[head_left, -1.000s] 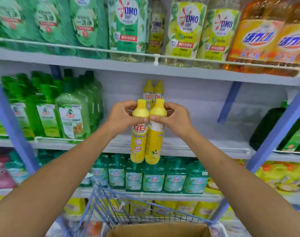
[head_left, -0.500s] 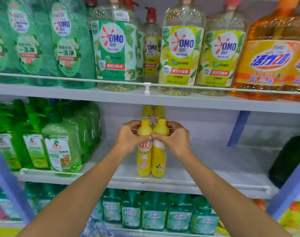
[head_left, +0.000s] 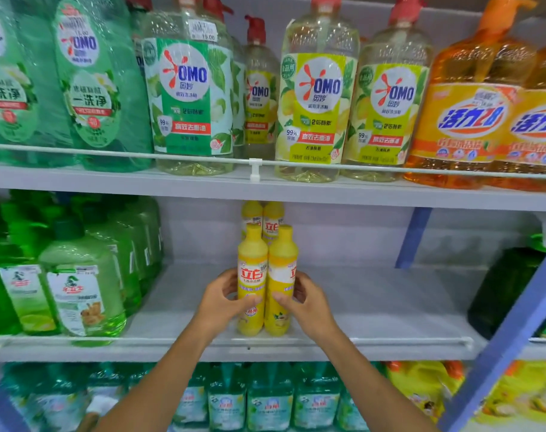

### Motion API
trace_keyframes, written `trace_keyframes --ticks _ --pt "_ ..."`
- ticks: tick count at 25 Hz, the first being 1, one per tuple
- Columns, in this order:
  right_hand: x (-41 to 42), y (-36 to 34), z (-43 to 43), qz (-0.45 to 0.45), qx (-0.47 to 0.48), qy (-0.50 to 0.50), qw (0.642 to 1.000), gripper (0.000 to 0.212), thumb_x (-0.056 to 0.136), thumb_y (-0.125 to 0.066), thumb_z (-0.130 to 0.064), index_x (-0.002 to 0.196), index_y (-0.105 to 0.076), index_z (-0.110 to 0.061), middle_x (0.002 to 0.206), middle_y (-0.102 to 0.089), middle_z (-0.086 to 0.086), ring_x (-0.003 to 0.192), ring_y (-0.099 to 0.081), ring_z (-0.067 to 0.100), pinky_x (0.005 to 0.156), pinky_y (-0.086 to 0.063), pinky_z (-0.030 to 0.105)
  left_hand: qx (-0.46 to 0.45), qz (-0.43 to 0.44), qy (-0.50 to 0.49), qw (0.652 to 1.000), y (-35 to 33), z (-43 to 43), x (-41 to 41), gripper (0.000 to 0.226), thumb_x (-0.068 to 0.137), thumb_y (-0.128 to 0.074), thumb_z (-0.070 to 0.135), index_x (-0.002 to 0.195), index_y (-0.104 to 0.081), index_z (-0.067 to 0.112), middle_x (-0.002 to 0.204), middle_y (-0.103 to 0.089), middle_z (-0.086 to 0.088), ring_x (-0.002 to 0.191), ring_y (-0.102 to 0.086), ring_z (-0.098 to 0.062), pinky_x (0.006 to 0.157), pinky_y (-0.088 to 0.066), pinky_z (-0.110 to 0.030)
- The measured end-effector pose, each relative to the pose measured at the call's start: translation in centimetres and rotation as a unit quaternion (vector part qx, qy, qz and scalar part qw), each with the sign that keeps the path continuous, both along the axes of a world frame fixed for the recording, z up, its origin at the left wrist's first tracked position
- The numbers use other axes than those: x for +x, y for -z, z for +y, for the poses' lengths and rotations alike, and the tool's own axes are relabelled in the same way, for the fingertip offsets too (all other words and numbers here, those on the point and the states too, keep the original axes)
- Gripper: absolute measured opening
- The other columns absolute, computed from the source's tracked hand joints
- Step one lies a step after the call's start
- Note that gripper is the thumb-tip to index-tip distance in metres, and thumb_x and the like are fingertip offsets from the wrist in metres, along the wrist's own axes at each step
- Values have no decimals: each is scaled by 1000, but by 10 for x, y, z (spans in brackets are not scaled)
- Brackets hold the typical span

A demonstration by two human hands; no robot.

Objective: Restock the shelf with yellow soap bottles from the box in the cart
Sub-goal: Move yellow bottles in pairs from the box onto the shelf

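Half a second back I had both hands up at the bottle necks; they have since slid down to the labels, and the pair has come down to stand on the middle shelf. My left hand wraps the left yellow bottle, thumb across its front and fingers behind, and my right hand holds the right yellow bottle the same way. The two bottles touch side by side, upright, just behind the front rail. They sit directly in front of the back pair of yellow bottles, which I read as building a neat double column from the rear forward. I judge the low grip is for steadying and squaring them, since tall narrow bottles tip easily. The right bottle's label faces partly sideways, so a small turn may be wanted before I let go. The green bottles stand well apart to the left, with bare shelf to the right.
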State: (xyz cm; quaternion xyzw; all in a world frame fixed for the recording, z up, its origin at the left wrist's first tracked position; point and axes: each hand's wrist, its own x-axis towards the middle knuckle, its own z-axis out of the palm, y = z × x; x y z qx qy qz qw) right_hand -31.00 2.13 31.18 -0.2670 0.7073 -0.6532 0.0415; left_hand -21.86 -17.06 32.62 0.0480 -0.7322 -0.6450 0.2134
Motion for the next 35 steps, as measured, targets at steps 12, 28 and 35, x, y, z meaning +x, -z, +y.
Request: trace_keyframes --ticks 12,28,35 --pt "15 7 -12 -1 -15 54 998 49 80 -85 -16 120 -61 -30 114 -74 -12 106 -69 2 91 -56 23 -13 -6 -49 999 24 5 5 65 69 -89 1 122 -60 24 109 -75 7 105 -69 -6 81 -56 -19" --pt "4 16 -38 58 52 195 978 49 73 -88 -31 116 -66 -23 104 -74 -10 91 -69 1 82 -57 21 -45 -11 -112 993 28 4 -27 53 69 -90 11 114 -64 20 104 -73 6 89 -67 9 74 -51 -6" --pt "-17 29 -34 39 108 149 982 46 70 -91 -27 109 -69 -19 97 -75 -9 83 -68 -6 71 -50 7 -67 -16 -133 989 42 -10 -48 52 68 -92 20 111 -62 14 104 -71 6 97 -67 -4 80 -52 -13"
